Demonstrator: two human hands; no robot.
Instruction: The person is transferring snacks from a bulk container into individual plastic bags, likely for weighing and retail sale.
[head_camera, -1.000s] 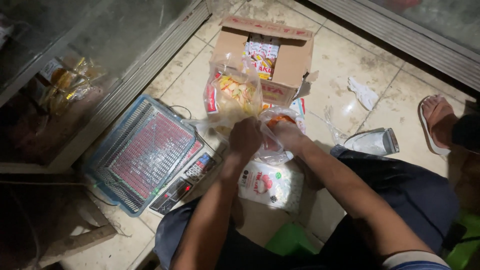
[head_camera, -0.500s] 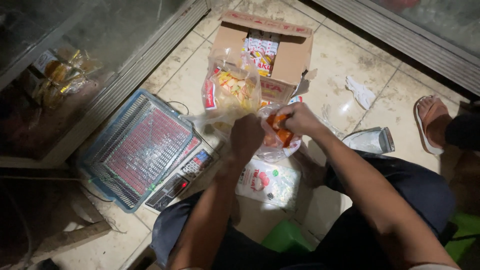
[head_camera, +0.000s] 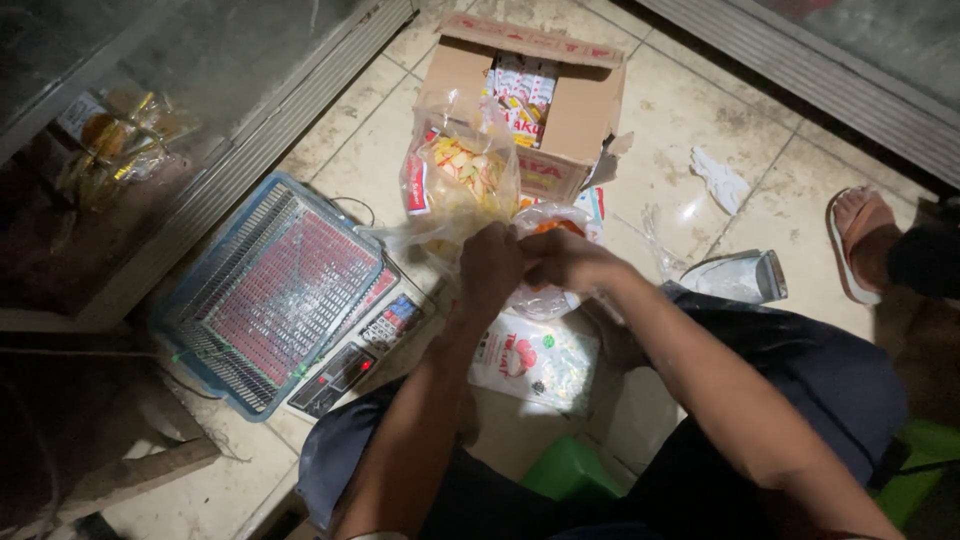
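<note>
Both hands, left hand (head_camera: 492, 268) and right hand (head_camera: 565, 260), have fingers clamped on a small clear plastic bag (head_camera: 545, 295) (orange contents), above the tiled floor (head_camera: 680, 120).

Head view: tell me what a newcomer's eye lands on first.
First the two hands, left hand and right hand, meeting at centre over a small clear bag with something orange inside. Left of them on the tiled floor lies a blue-rimmed scale. Above them a big snack bag leans against an open carton of packets.
</note>
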